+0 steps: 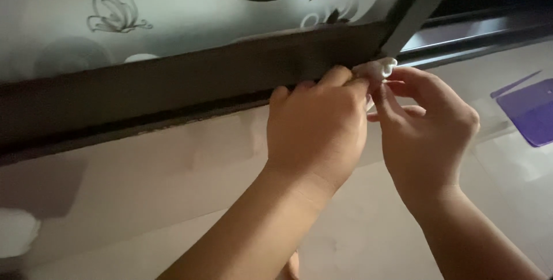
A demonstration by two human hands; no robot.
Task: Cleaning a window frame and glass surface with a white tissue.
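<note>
both hands (368, 116) pinch a white wad (380, 68), mostly hidden by fingers

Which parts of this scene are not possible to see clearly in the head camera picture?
- White wad: mostly covered by the fingers of both hands; its kind and full shape cannot be told.
- Left hand: fingertips curl out of sight against the dark window frame.
- Right hand: palm side faces away.
- Purple flat thing: cut off by the right edge.
- Frosted glass: top cut off; nothing behind it shows.
</note>
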